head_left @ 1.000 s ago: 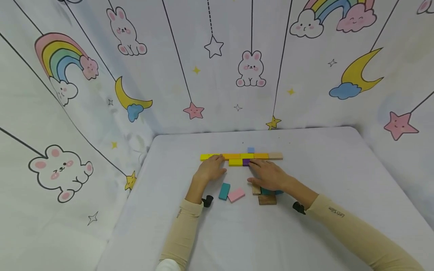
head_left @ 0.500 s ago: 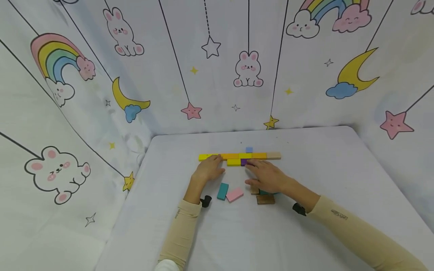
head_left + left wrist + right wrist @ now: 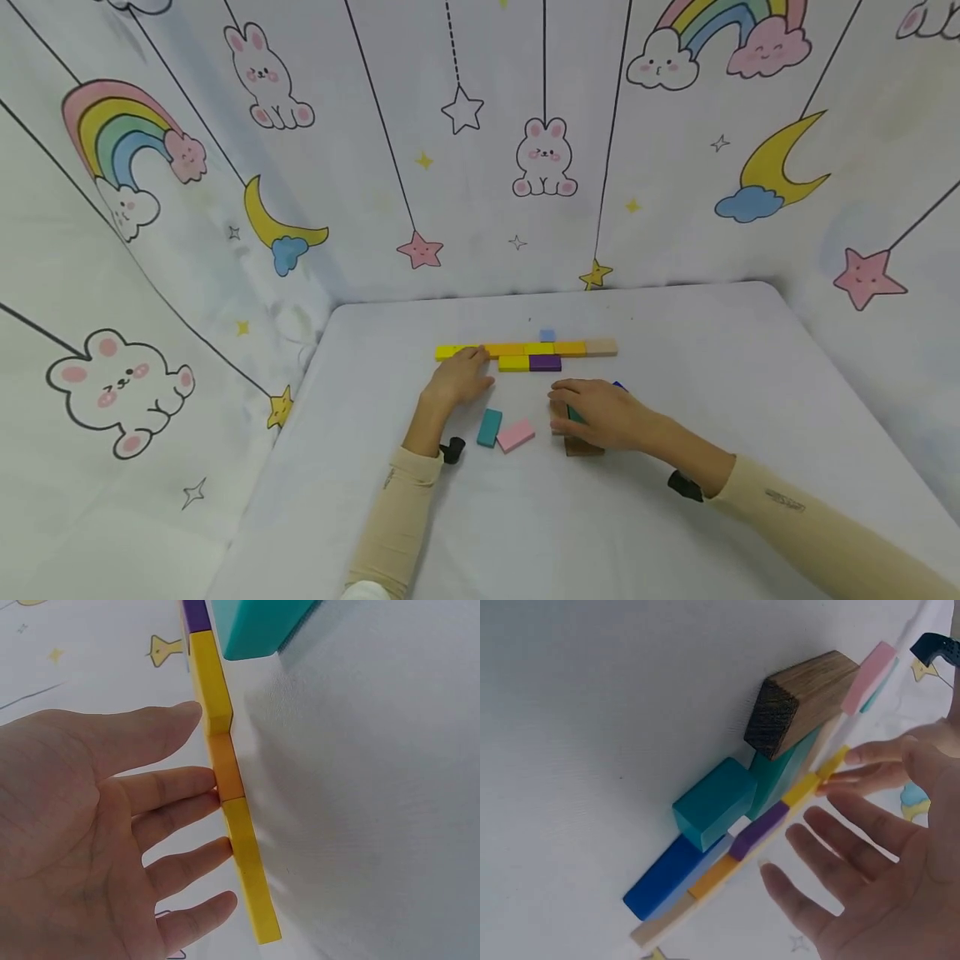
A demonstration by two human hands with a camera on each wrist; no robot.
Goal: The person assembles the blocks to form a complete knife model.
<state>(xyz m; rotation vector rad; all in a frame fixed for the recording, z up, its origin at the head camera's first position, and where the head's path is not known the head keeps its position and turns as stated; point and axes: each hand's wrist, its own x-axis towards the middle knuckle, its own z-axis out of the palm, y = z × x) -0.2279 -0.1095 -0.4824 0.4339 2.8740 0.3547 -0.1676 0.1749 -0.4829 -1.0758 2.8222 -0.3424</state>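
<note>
My left hand [image 3: 456,377] rests with straight fingers against the row of blocks; in the left wrist view the fingertips touch the orange block [image 3: 227,766] and a yellow block [image 3: 251,870]. In front of the row lie a second yellow block [image 3: 513,364] and a purple block [image 3: 545,363], end to end. My right hand [image 3: 603,412] spreads over a loose group: a brown wooden block [image 3: 584,447], teal blocks [image 3: 716,799] and a dark blue block [image 3: 671,877]. In the right wrist view its fingers hold nothing. In the head view it partly hides the group.
The row ends at the right with a pale wooden block [image 3: 601,347]. Behind it stands a light blue block [image 3: 547,335]. A teal block [image 3: 490,427] and a pink block [image 3: 516,436] lie between the hands on the white table [image 3: 510,517]. Patterned cloth [image 3: 480,183] hangs behind.
My right hand has left the purple block and drawn back toward me over the loose group, uncovering the purple block. The left hand stays at the row.
</note>
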